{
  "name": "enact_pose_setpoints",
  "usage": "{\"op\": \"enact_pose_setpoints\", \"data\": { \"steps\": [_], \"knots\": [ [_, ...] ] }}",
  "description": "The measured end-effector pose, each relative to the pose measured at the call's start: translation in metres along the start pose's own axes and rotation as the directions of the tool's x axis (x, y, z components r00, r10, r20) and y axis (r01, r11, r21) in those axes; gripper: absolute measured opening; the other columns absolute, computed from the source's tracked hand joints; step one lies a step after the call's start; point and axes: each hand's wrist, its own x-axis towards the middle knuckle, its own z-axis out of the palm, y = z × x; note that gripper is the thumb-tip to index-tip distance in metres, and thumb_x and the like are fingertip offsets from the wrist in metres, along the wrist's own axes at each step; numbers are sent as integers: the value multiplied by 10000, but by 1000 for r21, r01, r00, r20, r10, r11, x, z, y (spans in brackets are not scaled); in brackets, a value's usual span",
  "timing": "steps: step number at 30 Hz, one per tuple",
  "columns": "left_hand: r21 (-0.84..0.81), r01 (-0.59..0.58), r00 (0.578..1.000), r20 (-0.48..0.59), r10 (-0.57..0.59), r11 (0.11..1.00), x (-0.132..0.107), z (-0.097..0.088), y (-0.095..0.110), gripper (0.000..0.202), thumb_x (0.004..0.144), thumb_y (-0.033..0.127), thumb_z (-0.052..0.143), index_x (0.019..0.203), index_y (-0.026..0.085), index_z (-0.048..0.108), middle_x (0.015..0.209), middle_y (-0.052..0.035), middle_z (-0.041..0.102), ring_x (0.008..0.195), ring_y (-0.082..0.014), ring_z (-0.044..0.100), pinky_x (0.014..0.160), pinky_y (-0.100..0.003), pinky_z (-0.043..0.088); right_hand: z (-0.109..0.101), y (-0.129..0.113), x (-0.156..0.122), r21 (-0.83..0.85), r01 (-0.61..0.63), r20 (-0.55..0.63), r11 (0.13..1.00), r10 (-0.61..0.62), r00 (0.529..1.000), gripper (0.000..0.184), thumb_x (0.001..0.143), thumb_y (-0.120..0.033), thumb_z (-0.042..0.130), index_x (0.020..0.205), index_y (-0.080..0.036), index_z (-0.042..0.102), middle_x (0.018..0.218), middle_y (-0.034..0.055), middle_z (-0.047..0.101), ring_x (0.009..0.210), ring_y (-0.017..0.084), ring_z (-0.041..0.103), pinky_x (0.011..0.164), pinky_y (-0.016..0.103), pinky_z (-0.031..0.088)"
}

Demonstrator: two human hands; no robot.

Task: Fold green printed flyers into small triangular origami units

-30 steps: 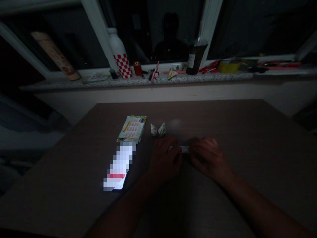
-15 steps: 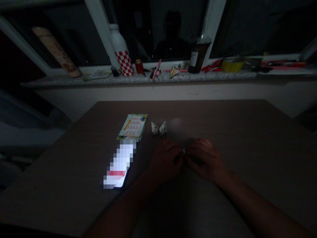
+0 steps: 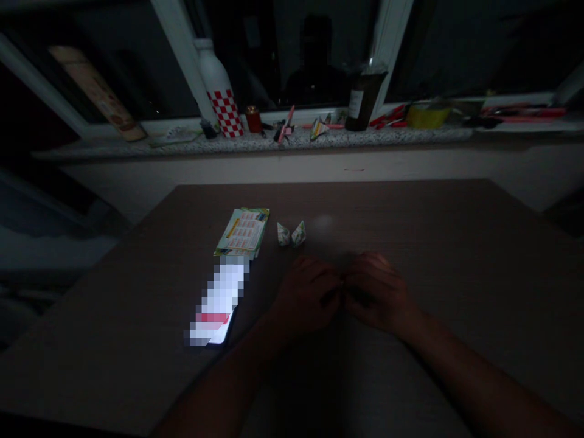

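Observation:
My left hand (image 3: 310, 289) and my right hand (image 3: 376, 292) meet above the table, curled, fingertips touching. Between them they pinch a small piece of paper (image 3: 342, 281), of which only a pale speck shows; the fingers hide the rest. Just beyond my left hand stand two small folded paper pieces (image 3: 291, 234), pointed and printed in green and red, side by side. To their left lies a stack of printed paper sheets (image 3: 244, 231). A phone (image 3: 219, 304) with a lit, blurred screen lies left of my left hand, close to the stack.
The brown table (image 3: 410, 213) reaches a wall under a stone windowsill (image 3: 301, 140). On the sill stand a red-checked white bottle (image 3: 223, 103), a tilted patterned tube (image 3: 95, 91), a small red jar (image 3: 253, 119), a dark bag (image 3: 364, 100), a yellow roll (image 3: 426, 115) and several pens.
My hands have drawn slightly closer together, and the pale paper between the fingertips is now almost covered. The whole view has shifted a little; the other things lie as before.

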Motion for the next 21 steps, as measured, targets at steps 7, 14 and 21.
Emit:
{"op": "enact_pose_setpoints", "data": {
  "steps": [7, 14, 21],
  "knots": [
    [-36, -29, 999, 20, 29, 999, 3, 1, -1, 124, 815, 192, 533, 764, 206, 645, 803, -3, 701, 783, -158, 571, 814, -335, 408, -1, -1, 1, -41, 28, 1, 999, -28, 1000, 96, 743, -145, 618, 794, -221, 590, 754, 22, 664, 777, 197, 594, 752, 373, 471],
    [-48, 53, 997, 63, -50, 997, 5, -10, -4, 114, 796, 195, 536, 750, 214, 639, 797, 0, 713, 777, -153, 603, 846, -334, 407, -11, 4, 3, -70, -18, -34, 997, 16, 999, 118, 717, -123, 617, 767, -226, 589, 713, 22, 656, 765, 205, 617, 713, 360, 468],
    [-41, 89, 993, -70, -92, 995, 3, -23, -14, 100, 795, 194, 543, 752, 196, 633, 773, -27, 696, 786, -170, 604, 808, -332, 439, -25, 18, -3, -76, -117, -125, 990, 107, 986, 137, 703, -110, 638, 718, -226, 566, 721, 28, 641, 715, 201, 623, 696, 360, 472]
  ]
}}
